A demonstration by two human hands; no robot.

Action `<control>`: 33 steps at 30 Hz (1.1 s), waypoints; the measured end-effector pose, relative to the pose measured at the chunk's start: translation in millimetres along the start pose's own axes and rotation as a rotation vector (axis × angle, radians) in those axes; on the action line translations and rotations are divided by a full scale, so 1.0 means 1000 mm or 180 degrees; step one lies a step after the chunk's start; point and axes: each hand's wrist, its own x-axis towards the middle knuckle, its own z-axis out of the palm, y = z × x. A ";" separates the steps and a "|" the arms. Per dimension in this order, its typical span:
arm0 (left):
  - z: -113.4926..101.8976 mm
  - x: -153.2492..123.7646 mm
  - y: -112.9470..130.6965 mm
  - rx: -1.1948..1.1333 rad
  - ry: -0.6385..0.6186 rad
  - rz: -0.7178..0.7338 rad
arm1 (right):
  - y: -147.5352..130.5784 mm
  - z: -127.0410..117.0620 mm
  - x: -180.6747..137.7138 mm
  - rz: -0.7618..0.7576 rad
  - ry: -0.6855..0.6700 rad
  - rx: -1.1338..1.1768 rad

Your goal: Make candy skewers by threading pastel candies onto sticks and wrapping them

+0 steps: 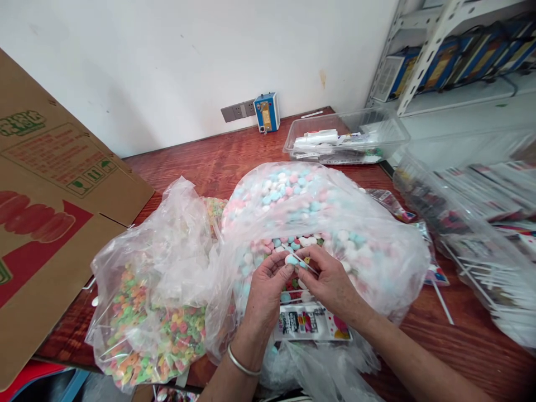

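My left hand [270, 282] pinches a round pale blue and white candy [291, 259] between thumb and fingertips. Close against it, my right hand [330, 282] grips a thin white stick [305, 262] that slants across the candy; whether the stick has gone into it I cannot tell. Both hands are over the opening of a large clear plastic bag [268, 223] full of pink, white and blue candies. Below my fingers lies a white printed pouch [312, 325], partly covered by my wrists.
At left, another clear bag [154, 324] holds colourful ring-shaped pieces, beside a tall cardboard box [62, 184]. A clear tray [347, 134] of wrappers stands at the back, near a small blue device [267, 113]. More clear bins [473, 212] and a metal shelf [427, 61] line the right.
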 end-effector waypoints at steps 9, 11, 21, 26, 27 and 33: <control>-0.001 0.003 0.004 -0.0145 0.0304 0.0142 | -0.014 -0.018 -0.013 -0.0030 -0.0209 -0.0393; -0.002 0.004 0.006 -0.0067 0.0459 0.0170 | -0.016 -0.023 -0.022 0.0002 -0.0381 -0.0715; -0.003 -0.001 0.001 0.0395 0.0373 0.0487 | -0.036 -0.021 -0.041 0.0283 -0.0732 -0.0612; -0.003 -0.003 0.002 0.0453 0.0307 0.0468 | -0.039 -0.023 -0.037 0.0390 -0.0759 -0.0411; -0.003 -0.003 0.002 0.0464 0.0295 0.0470 | -0.038 -0.023 -0.037 0.0404 -0.0766 -0.0395; 0.000 -0.006 0.003 0.0494 0.0249 0.0455 | -0.034 -0.022 -0.036 0.0493 -0.0755 -0.0341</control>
